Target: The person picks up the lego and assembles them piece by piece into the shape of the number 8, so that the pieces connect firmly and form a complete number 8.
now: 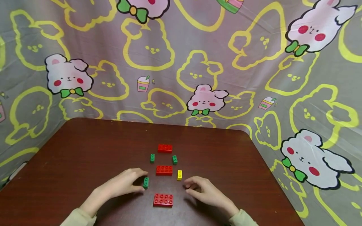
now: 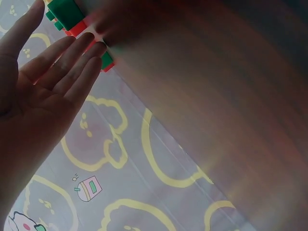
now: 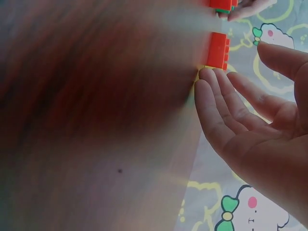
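My left hand (image 1: 127, 182) reaches around a small green brick (image 1: 145, 183), thumb on its near side and fingers on its far side. In the left wrist view the fingers (image 2: 72, 67) are nearly straight, and that green brick (image 2: 67, 14) shows beyond the space between thumb and fingertips. To the right, my right hand (image 1: 207, 191) rests by the table with loosely bent fingers and nothing held. Nearest to it is a yellow brick (image 1: 179, 175). Between the hands lie a red brick (image 1: 164, 170) and a nearer red brick (image 1: 163, 200).
Farther back on the brown table (image 1: 107, 141) are another red brick (image 1: 165, 148), a green brick (image 1: 152, 158) and one more green brick (image 1: 174, 160). A patterned curtain (image 1: 169, 75) hangs behind the table and along its sides.
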A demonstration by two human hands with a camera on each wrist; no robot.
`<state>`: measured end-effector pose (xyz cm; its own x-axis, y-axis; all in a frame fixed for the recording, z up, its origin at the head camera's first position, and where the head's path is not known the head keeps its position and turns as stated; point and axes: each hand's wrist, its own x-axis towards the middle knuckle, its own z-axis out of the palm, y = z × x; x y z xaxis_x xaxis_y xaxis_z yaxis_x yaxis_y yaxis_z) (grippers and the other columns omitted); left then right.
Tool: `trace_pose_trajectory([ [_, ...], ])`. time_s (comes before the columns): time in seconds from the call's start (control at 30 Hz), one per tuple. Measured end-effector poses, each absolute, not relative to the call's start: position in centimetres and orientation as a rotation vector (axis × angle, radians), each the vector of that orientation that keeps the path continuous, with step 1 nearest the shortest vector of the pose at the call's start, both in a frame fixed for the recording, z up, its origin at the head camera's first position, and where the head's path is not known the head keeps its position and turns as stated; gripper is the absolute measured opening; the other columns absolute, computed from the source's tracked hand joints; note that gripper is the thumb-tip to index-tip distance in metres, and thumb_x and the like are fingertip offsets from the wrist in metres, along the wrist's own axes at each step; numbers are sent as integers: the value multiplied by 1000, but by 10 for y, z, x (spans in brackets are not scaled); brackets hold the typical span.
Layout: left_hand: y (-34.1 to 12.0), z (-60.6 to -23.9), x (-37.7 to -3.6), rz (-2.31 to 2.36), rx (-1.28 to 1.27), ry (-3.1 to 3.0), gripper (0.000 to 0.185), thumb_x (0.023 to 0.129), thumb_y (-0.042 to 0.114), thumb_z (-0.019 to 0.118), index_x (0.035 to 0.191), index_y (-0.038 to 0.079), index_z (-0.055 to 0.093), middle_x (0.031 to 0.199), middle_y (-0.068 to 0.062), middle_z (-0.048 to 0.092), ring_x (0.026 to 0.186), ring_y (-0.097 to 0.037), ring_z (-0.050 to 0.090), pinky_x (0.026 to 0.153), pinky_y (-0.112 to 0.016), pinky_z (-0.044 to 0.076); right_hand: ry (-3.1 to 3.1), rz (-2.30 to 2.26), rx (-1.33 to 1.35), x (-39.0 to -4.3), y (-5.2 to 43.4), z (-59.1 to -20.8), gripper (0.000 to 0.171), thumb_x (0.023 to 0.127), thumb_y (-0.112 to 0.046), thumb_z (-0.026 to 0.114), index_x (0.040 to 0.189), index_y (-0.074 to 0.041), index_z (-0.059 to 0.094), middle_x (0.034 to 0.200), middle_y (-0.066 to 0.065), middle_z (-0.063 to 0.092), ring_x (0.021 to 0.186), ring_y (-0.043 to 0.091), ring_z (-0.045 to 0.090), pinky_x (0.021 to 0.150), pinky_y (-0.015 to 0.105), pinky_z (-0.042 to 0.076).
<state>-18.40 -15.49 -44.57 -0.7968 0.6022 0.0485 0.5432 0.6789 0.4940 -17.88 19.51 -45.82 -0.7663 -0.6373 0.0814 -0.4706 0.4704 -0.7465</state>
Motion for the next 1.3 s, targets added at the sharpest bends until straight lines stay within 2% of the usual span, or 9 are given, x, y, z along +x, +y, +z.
trace_pose_trajectory([
  [0.53,-151,-449,-183,714,1002,2818,49,84,27,78,120,-3,65,115,-13,69,103,-24,67,86,-40,57,2438,-1160,-974,-179,183,-460,31,97,-27,65,119,-7,65,112,10,71,94,5,65,80,20,56],
  [0.8,-150,-449,-183,715,952,2816,52,84,25,78,124,-5,63,119,-16,68,107,-28,67,89,-44,56,2374,-1142,-930,-177,173,-459,30,95,-26,67,118,-7,65,111,10,71,93,1,64,78,19,56],
  [1.3,-146,-449,-182,680,955,2845,50,84,25,78,122,-4,64,116,-14,70,103,-25,67,87,-43,57,2376,-1053,-983,-173,164,-456,32,91,-22,72,118,-7,64,105,8,69,89,-3,61,74,15,55],
])
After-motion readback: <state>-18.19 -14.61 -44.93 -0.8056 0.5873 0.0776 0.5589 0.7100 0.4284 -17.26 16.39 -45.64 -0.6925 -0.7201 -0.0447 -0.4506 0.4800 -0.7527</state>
